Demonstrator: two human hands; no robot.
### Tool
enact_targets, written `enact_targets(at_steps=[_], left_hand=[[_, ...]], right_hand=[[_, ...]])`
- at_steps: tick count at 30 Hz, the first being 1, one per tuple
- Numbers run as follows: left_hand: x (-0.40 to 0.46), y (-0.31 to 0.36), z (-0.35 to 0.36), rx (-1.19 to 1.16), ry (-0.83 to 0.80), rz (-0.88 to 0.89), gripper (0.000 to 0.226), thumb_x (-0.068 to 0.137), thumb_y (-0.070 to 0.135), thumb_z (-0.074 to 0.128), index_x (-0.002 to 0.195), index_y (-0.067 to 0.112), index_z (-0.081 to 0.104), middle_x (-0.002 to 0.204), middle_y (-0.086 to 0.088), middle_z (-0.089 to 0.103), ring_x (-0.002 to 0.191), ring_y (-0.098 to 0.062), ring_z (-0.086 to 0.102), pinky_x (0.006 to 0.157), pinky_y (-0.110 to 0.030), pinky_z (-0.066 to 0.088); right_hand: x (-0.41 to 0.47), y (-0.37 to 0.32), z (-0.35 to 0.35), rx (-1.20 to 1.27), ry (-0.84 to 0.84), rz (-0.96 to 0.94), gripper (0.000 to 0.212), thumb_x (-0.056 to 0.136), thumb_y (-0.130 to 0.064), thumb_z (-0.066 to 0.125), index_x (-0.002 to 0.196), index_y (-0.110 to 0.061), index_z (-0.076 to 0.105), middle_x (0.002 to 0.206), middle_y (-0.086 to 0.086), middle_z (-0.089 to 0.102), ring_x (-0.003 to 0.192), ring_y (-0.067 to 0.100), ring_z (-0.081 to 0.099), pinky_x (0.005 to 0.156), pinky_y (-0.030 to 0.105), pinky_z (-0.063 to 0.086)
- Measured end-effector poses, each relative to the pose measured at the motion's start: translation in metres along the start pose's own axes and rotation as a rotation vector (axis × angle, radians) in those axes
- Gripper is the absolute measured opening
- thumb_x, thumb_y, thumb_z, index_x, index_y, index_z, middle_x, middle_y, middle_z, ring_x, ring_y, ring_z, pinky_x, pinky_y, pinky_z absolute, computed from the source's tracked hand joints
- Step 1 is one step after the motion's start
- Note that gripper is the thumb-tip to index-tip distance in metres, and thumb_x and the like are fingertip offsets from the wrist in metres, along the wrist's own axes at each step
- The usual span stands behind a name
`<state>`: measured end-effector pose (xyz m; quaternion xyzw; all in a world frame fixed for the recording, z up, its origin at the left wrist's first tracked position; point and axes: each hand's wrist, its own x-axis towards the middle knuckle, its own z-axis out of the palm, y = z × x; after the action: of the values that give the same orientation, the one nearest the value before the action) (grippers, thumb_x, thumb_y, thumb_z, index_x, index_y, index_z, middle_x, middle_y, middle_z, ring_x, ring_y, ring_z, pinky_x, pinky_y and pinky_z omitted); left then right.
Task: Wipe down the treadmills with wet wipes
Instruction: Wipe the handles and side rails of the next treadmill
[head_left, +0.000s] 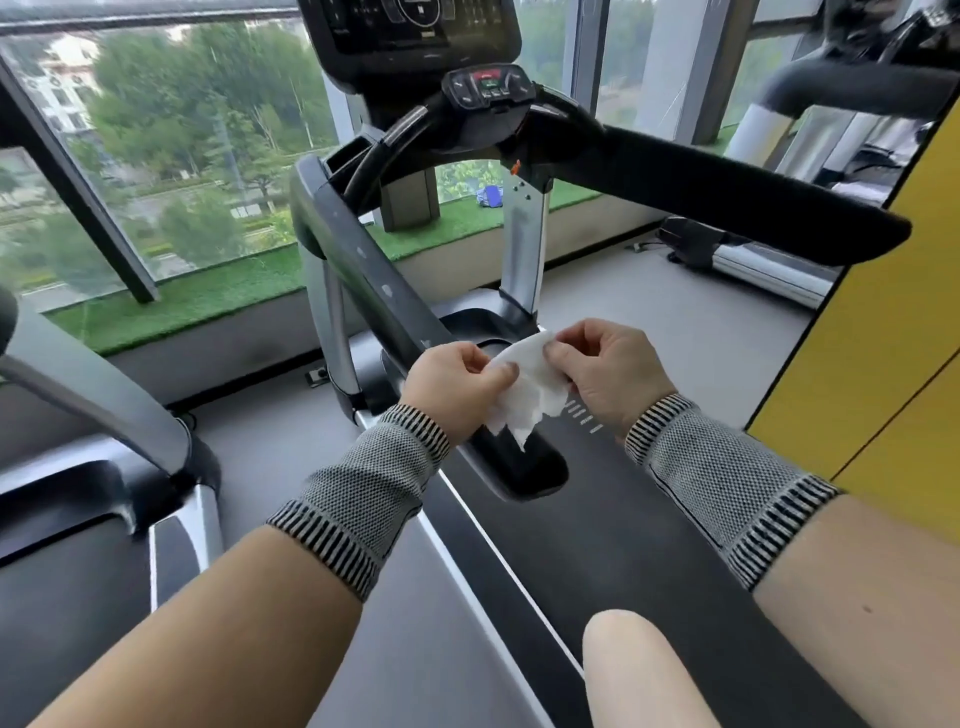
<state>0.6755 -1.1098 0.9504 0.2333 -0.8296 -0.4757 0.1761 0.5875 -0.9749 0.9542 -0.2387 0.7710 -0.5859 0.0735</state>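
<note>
A white wet wipe (527, 387) hangs crumpled between both hands, just above the rear end of the treadmill's left handrail (374, 280). My left hand (454, 382) pinches its left edge and my right hand (605, 371) pinches its upper right edge. The treadmill's black belt (597, 519) runs below my arms, its right handrail (727, 202) stretches to the right, and the console (415, 36) with a control pad (488, 88) stands ahead.
A second treadmill (93, 467) stands close on the left, another machine (753, 260) at the far right. A yellow wall (883, 338) borders the right side. Windows with a green turf strip (208, 301) lie ahead. My knee (634, 670) shows at the bottom.
</note>
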Motion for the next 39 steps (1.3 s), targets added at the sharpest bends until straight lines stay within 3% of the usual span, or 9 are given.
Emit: enact_targets(at_steps=[5, 11, 14, 16, 18, 22, 29, 33, 39], left_hand=[[0.024, 0.011, 0.006, -0.214, 0.018, -0.21, 0.022, 0.075, 0.032, 0.066, 0.061, 0.015, 0.06, 0.072, -0.015, 0.064, 0.084, -0.043, 0.068, 0.076, -0.059, 0.055], [0.072, 0.016, 0.016, -0.163, 0.055, -0.289, 0.019, 0.09, 0.017, 0.052, 0.072, 0.012, 0.055, 0.089, -0.017, 0.06, 0.08, -0.029, 0.06, 0.083, -0.052, 0.056], [0.089, 0.022, 0.029, -0.116, 0.065, -0.317, 0.024, 0.092, 0.012, 0.046, 0.071, 0.008, 0.057, 0.09, -0.023, 0.064, 0.082, -0.035, 0.064, 0.074, -0.046, 0.055], [0.093, 0.031, 0.037, -0.034, 0.143, -0.29, 0.025, 0.088, 0.011, 0.047, 0.073, 0.006, 0.066, 0.089, -0.023, 0.069, 0.083, -0.039, 0.067, 0.066, -0.041, 0.053], [0.087, 0.042, 0.038, 0.142, 0.249, -0.292, 0.023, 0.086, 0.012, 0.052, 0.076, 0.016, 0.072, 0.081, -0.009, 0.073, 0.076, -0.028, 0.069, 0.065, -0.035, 0.053], [0.059, 0.059, 0.041, 0.731, 0.412, -0.37, 0.022, 0.089, 0.02, 0.059, 0.107, 0.02, 0.071, 0.105, 0.002, 0.07, 0.097, -0.018, 0.064, 0.089, -0.029, 0.046], [0.018, 0.057, 0.07, 0.878, 0.062, -0.661, 0.054, 0.094, 0.025, 0.053, 0.146, 0.019, 0.037, 0.154, 0.009, 0.03, 0.138, -0.011, 0.034, 0.111, -0.025, 0.026], [0.014, 0.062, 0.068, 0.884, -0.039, -0.667, 0.064, 0.094, 0.023, 0.053, 0.151, 0.018, 0.025, 0.159, 0.01, 0.017, 0.141, -0.01, 0.028, 0.11, -0.021, 0.024], [0.008, 0.058, 0.061, 0.881, -0.165, -0.647, 0.076, 0.088, 0.02, 0.057, 0.153, 0.017, 0.017, 0.161, 0.009, 0.006, 0.143, -0.01, 0.022, 0.106, -0.022, 0.03]], right_hand=[[0.016, 0.006, 0.011, -0.029, -0.155, -0.126, 0.015, 0.079, -0.014, 0.075, 0.07, -0.018, 0.063, 0.065, -0.004, 0.062, 0.056, 0.002, 0.053, 0.06, 0.015, 0.048], [0.063, 0.027, 0.015, -0.114, -0.293, -0.235, 0.027, 0.072, -0.029, 0.081, 0.089, -0.016, 0.063, 0.076, -0.01, 0.061, 0.063, 0.0, 0.053, 0.063, 0.01, 0.047], [0.097, 0.046, 0.012, -0.096, -0.269, -0.27, 0.018, 0.077, -0.037, 0.073, 0.075, -0.022, 0.064, 0.065, -0.009, 0.062, 0.056, 0.003, 0.054, 0.06, 0.022, 0.052], [0.121, 0.057, 0.007, -0.039, -0.327, -0.263, 0.015, 0.078, -0.028, 0.073, 0.067, -0.025, 0.063, 0.064, -0.005, 0.065, 0.059, 0.011, 0.06, 0.062, 0.031, 0.055], [0.141, 0.062, 0.0, -0.028, -0.43, -0.205, 0.021, 0.077, -0.022, 0.075, 0.064, -0.029, 0.061, 0.064, -0.005, 0.066, 0.061, 0.014, 0.062, 0.065, 0.032, 0.055], [0.166, 0.068, -0.013, -0.117, -0.663, -0.098, 0.014, 0.08, -0.019, 0.072, 0.07, -0.025, 0.064, 0.064, -0.014, 0.06, 0.063, 0.007, 0.057, 0.068, 0.024, 0.048], [0.127, 0.089, -0.01, -0.183, -0.847, 0.091, 0.013, 0.09, -0.025, 0.06, 0.1, -0.022, 0.069, 0.083, -0.009, 0.063, 0.078, 0.012, 0.06, 0.078, 0.028, 0.053], [0.081, 0.09, -0.007, -0.137, -0.95, 0.27, 0.019, 0.091, -0.027, 0.058, 0.103, -0.022, 0.072, 0.09, -0.003, 0.069, 0.085, 0.018, 0.064, 0.082, 0.03, 0.053], [0.031, 0.078, -0.023, -0.009, -0.948, 0.254, 0.027, 0.093, -0.012, 0.054, 0.117, -0.015, 0.068, 0.12, -0.002, 0.065, 0.111, 0.012, 0.059, 0.102, 0.022, 0.041]])
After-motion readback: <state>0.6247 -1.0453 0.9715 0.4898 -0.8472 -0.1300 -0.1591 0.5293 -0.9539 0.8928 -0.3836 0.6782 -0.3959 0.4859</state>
